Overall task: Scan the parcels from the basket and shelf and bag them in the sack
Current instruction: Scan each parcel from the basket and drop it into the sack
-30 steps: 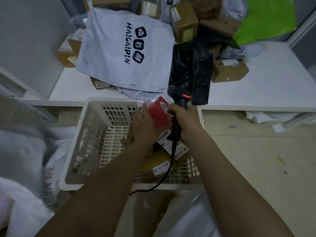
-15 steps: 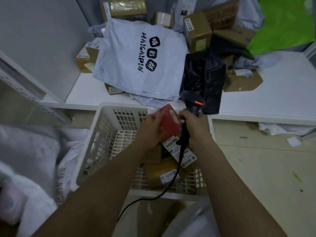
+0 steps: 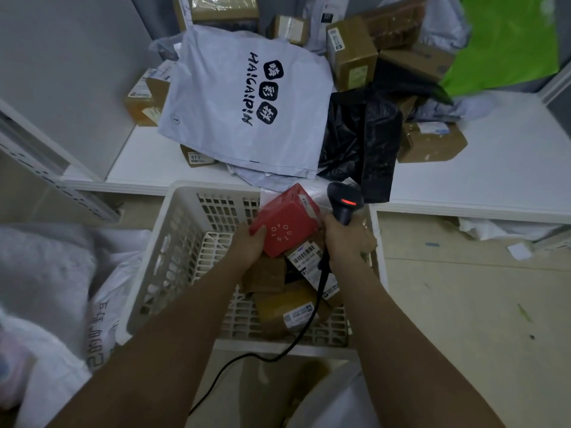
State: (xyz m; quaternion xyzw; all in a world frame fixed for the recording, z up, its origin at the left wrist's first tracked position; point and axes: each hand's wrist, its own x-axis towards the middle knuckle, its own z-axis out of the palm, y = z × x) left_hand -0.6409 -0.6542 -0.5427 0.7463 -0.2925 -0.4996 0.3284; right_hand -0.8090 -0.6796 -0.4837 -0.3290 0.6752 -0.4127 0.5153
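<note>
My left hand (image 3: 248,247) grips a red box parcel (image 3: 285,223) with white lettering, held tilted over the white plastic basket (image 3: 173,251). My right hand (image 3: 347,239) grips the handle of a black barcode scanner (image 3: 344,200), whose red light glows beside the red box. The scanner's cable (image 3: 268,356) trails down over the basket's near rim. Several brown cardboard parcels (image 3: 284,308) with white labels lie in the basket under my hands. A white woven sack (image 3: 102,307) sits to the left of the basket.
The white shelf (image 3: 482,168) behind the basket carries a large white mailer bag (image 3: 247,100), a black plastic bag (image 3: 361,140), several brown boxes (image 3: 431,143) and a green bag (image 3: 506,41). Bare beige floor (image 3: 463,319) lies to the right.
The red box has turned in my left hand, so its broad lettered face now shows. The scanner has stayed close beside it. The view has shifted downward.
</note>
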